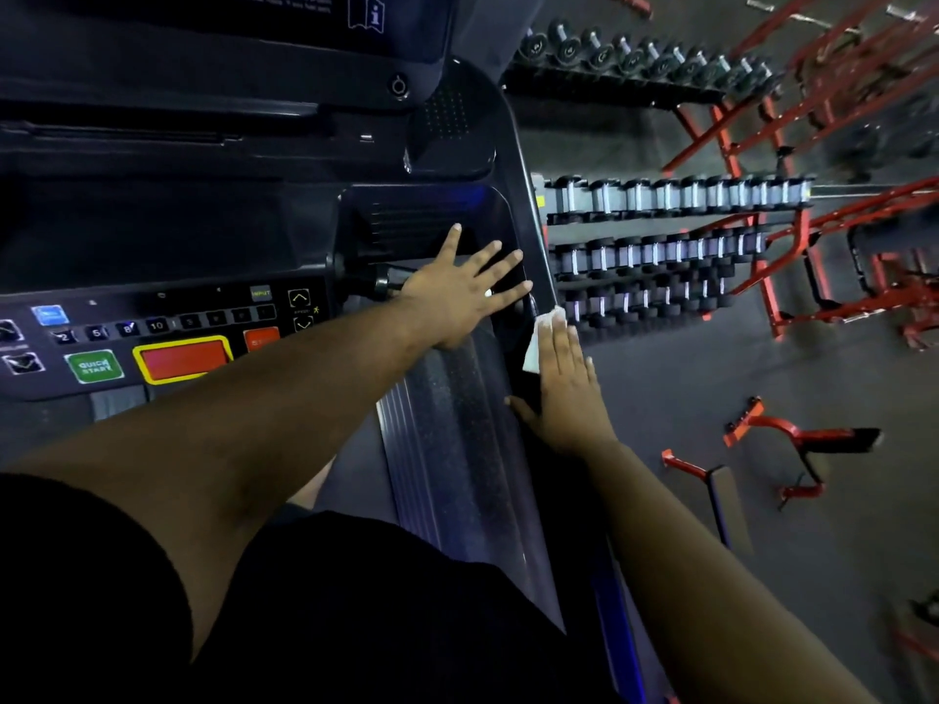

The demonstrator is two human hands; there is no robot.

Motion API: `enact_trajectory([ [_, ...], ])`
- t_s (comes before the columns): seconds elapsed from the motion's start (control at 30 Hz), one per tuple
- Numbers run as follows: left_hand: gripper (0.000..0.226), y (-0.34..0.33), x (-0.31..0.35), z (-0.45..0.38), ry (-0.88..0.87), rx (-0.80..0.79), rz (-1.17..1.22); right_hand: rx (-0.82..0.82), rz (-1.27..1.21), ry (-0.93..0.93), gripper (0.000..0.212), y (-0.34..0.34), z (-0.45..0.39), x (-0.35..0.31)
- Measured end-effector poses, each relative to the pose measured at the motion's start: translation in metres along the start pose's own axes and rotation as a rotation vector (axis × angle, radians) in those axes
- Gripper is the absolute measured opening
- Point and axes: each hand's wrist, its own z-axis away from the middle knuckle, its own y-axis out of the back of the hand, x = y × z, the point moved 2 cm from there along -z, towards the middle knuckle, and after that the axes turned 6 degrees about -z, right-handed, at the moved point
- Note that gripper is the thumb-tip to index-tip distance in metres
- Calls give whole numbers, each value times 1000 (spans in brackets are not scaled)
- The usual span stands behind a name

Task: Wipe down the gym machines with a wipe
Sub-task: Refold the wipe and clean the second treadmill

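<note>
Treadmill (447, 398), right side rail: my right hand (564, 393) flat, fingers straight, pressing white wipe (543, 337) onto rail's outer edge. My left hand (465, 292) spread, resting on tray corner. Judgement: rail underway; console (167, 343), other machines pending.

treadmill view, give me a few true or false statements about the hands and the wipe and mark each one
1. The right hand presses a white wipe flat on the treadmill's side rail. True.
2. The left hand grips a spray bottle. False: it holds nothing and lies with fingers spread over the side tray.
3. A green quick start button shows on the console. True.
4. The wipe lies on the console buttons. False: it is under the right hand's fingers at the rail.
5. Dumbbell racks stand beyond the treadmill. True.
</note>
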Motion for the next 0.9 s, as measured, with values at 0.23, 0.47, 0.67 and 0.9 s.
enact_trajectory([
  [0.23,105,0,0,-1,-1,1,-15,-14,-111,7,113,-18,55,18],
  [0.47,100,5,-1,1,-19,-16,-6,-19,78,-20,115,4,-15,-13],
  [0.67,101,1,-1,-2,-14,28,-12,-35,400,33,105,-37,60,9],
  [0.9,102,1,-1,-1,-21,14,-19,-199,1022,148,85,-32,5,-28],
])
